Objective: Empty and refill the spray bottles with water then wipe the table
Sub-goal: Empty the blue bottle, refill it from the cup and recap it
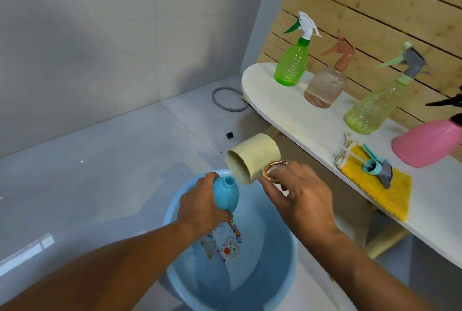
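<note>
The blue bottle (226, 194), capless, is gripped in the left hand (200, 207) over the basin (287, 255) so spills fall in, while the right hand (300, 195) grasps the tilted mug (252, 158) by its handle.

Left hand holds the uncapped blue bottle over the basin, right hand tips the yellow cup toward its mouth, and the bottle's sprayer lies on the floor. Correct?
Not quite: in the head view the sprayer lies on the yellow cloth on the table, not the floor. The rest holds.
</note>
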Demonstrator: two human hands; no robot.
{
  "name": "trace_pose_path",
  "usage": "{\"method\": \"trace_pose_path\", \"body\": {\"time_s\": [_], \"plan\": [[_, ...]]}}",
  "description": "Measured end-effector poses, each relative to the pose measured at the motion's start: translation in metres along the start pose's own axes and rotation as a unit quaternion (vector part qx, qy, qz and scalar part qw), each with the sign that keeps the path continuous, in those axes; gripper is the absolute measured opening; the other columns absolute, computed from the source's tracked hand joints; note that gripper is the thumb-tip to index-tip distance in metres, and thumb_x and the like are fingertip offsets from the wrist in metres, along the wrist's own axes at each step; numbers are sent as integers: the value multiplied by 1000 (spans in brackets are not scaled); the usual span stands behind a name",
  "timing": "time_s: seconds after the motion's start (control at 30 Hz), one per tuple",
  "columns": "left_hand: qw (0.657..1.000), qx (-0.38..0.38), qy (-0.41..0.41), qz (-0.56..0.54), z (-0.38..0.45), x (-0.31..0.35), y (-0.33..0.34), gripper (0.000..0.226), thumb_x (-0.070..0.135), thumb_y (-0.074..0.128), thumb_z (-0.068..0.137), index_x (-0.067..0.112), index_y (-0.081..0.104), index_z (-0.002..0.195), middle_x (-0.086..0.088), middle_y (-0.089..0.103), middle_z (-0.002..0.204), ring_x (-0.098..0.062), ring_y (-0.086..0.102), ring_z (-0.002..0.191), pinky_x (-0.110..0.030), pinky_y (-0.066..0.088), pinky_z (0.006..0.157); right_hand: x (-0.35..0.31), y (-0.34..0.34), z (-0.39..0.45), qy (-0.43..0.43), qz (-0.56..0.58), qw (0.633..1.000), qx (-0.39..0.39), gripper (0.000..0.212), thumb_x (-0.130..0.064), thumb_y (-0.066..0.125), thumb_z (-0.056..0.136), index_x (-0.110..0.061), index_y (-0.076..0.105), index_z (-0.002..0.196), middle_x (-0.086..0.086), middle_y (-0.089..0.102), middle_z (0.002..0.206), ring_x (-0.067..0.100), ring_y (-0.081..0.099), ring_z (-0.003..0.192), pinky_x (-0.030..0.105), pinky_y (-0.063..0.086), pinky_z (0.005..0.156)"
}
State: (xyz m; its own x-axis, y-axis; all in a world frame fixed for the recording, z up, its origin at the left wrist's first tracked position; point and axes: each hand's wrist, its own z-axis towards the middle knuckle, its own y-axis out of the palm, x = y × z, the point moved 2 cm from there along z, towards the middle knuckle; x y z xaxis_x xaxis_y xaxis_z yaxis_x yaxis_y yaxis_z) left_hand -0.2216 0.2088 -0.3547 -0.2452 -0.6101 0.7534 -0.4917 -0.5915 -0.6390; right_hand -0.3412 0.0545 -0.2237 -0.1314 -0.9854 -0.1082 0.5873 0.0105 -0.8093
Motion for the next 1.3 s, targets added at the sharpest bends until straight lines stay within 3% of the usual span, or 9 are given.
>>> {"method": "trace_pose_path", "body": {"time_s": [0.07, 0.17, 0.3, 0.43, 0.67, 0.83, 1.0, 1.2, 1.3], "plan": [[1000, -6, -7, -12, 1, -4, 0, 91, 43, 93, 58, 43, 40, 131, 15, 53, 121, -21, 60, 106, -41, 55, 91, 9, 11, -5, 140, 71, 987, -25, 14, -44, 71, 90, -32, 71, 85, -18, 62, 77, 7, 53, 71, 24, 41, 58], [999, -21, -19, -32, 5, -12, 1, 91, 37, 91, 60, 43, 40, 135, 14, 54, 124, -22, 60, 108, -39, 54, 92, 32, 42, -21, 342, 207, 914, -75, 24, -54, 65, 90, -32, 67, 81, -15, 63, 71, 8, 58, 69, 30, 46, 61], [998, -29, -25, -45, 10, -20, 2, 93, 34, 92, 60, 42, 40, 137, 13, 54, 126, -23, 60, 109, -39, 53, 92, 58, 88, -53, 437, 160, 863, -195, 36, -52, 57, 96, -20, 65, 81, -5, 64, 70, 24, 60, 72, 35, 46, 66], [998, -36, -22, -46, 16, -24, 3, 94, 37, 94, 58, 43, 40, 134, 12, 55, 125, -23, 61, 108, -42, 54, 93, 72, 132, -91, 402, 71, 855, -319, 35, -39, 42, 106, -15, 58, 86, 12, 70, 94, 34, 65, 93, 34, 44, 74], [997, -48, -5, -63, 30, -25, -1, 90, 43, 89, 53, 49, 39, 128, 14, 57, 121, -20, 62, 107, -46, 55, 92, 71, 184, -129, 259, -25, 870, -419, 30, -35, 36, 108, -27, 61, 123, 1, 64, 124, 23, 62, 115, 31, 48, 88], [997, -54, 2, -56, 41, -29, -4, 91, 36, 95, 60, 46, 39, 131, 15, 56, 123, -17, 61, 108, -44, 57, 91, 60, 216, -137, 247, -16, 863, -441, 24, -27, 43, 105, -26, 63, 117, -1, 65, 122, 20, 63, 111, 30, 48, 86], [998, -51, 6, -45, 48, -34, -6, 90, 35, 96, 61, 45, 39, 130, 16, 56, 123, -14, 61, 107, -36, 57, 87, 31, 239, -131, 197, 30, 865, -460, 25, -28, 47, 104, -26, 57, 128, -2, 59, 133, 21, 56, 119, 30, 46, 93], [998, -44, 8, -45, 49, -38, -10, 91, 35, 97, 61, 45, 40, 131, 15, 55, 125, -14, 61, 109, -38, 57, 91, -10, 247, -124, 132, 75, 868, -472, 21, -17, 43, 103, -14, 60, 116, 6, 64, 122, 26, 60, 112, 33, 47, 90], [998, -35, 10, -47, 48, -40, -12, 90, 35, 97, 61, 45, 40, 131, 18, 55, 124, -12, 61, 107, -37, 57, 90, -18, 241, -121, 164, 195, 867, -427, 21, -18, 46, 106, -7, 64, 102, 5, 65, 102, 21, 60, 97, 31, 42, 83]]}}
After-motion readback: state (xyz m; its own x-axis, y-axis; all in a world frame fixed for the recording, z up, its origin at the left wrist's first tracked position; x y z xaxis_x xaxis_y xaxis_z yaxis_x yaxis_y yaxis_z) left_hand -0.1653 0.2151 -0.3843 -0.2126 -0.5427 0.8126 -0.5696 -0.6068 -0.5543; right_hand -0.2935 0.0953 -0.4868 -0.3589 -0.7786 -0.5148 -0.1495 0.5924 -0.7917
